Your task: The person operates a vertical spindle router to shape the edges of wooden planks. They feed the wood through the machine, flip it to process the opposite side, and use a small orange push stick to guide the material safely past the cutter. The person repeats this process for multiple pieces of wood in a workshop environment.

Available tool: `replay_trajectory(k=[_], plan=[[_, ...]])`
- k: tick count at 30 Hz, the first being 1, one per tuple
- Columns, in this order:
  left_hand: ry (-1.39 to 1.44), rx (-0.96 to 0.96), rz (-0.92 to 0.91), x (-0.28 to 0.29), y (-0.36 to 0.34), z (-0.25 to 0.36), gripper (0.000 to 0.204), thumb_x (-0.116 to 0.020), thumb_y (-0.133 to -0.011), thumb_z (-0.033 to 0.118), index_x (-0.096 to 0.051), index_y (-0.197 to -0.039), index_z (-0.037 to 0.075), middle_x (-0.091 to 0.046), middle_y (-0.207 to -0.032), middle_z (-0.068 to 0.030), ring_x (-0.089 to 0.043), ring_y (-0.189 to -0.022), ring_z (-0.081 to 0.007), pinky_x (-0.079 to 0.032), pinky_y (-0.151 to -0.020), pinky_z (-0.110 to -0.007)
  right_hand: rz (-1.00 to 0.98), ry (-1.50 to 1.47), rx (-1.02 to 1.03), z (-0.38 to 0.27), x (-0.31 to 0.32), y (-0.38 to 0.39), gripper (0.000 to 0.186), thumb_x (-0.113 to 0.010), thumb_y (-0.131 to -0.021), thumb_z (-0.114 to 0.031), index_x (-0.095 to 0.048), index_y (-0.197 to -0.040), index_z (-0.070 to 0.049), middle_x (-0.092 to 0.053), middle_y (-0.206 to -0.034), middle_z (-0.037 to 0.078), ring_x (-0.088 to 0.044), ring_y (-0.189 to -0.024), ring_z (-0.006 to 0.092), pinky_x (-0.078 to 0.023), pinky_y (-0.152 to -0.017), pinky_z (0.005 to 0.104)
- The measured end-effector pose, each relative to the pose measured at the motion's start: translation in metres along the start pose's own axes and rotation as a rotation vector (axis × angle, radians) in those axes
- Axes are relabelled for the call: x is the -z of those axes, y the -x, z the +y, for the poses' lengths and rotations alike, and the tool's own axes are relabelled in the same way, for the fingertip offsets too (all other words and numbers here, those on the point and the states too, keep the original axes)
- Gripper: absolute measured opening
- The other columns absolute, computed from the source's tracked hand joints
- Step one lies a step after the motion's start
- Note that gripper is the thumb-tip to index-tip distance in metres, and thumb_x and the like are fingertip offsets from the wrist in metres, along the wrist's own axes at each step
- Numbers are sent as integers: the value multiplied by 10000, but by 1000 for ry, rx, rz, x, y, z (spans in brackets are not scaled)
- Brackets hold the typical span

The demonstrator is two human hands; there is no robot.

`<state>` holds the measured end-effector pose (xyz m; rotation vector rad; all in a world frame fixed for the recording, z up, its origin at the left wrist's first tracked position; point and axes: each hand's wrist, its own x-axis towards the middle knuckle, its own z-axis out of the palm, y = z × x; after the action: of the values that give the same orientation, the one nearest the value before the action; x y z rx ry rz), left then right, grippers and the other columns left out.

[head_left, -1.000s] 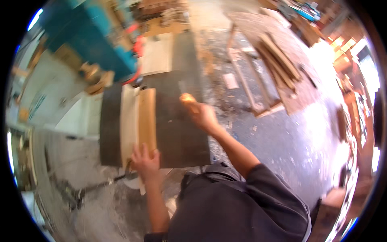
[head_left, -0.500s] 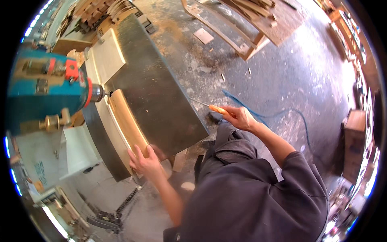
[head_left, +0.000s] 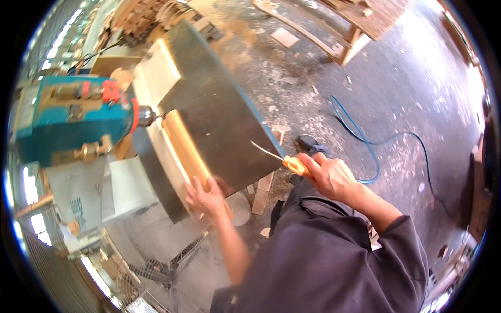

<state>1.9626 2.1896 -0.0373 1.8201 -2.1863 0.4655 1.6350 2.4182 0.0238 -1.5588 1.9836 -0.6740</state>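
A long pale wooden piece [head_left: 183, 142] lies on the dark machine table [head_left: 227, 117], along a light wooden fence [head_left: 166, 151]. My left hand [head_left: 207, 199] grips its near end, thumb and fingers spread over the wood. Close to the piece's far end is the chuck [head_left: 146, 116] of a teal drilling machine [head_left: 78, 120]; its bit is only partly visible. My right hand [head_left: 334, 178] is wrapped round the orange handle [head_left: 295, 165] of a tool with a thin metal shaft that looks slightly curved. That shaft reaches over the table's near right edge, apart from the wood.
A flat pale board [head_left: 159, 73] sits at the table's far end. A blue hose [head_left: 373, 142] curls across the dusty floor on the right. At the far right stands a wooden bench [head_left: 360, 28]. A large fan [head_left: 167, 266] is at lower left.
The tool in my right hand has come nearer the table, its shaft now over the edge. My left hand stays on the wooden piece. The whole view has shifted.
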Motion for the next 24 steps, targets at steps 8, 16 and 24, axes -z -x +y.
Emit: replay_trajectory(k=[8,16,24], plan=[[31,6,-17,15,-17,24,532,-812,-814,404,-759,-1282,158,-607,-1473,-159,-576,-1176,-402,-490,-998,-542,82,166,30,4,7,-7,360,-652,-985,-218,-531,-1310,-119,-644,-833,170,-693,-669,358,-527,-547,488],[78,48,-26,-3,3,8,546,-807,-840,371,-739,-1319,118,-562,-1548,-147,-567,-1218,-406,-486,-1006,-541,253,29,-265,160,54,-74,452,-686,-975,-218,-565,-1396,-107,-683,-1073,260,-693,-948,450,-550,-792,536],[72,-4,49,14,-18,7,565,-846,-710,290,-751,-1239,116,-590,-1492,-172,-563,-1091,-423,-485,-949,-541,791,261,-491,492,214,-146,552,-558,-997,-84,-536,-1540,-179,-714,-1291,209,-711,-1056,395,-548,-897,459]])
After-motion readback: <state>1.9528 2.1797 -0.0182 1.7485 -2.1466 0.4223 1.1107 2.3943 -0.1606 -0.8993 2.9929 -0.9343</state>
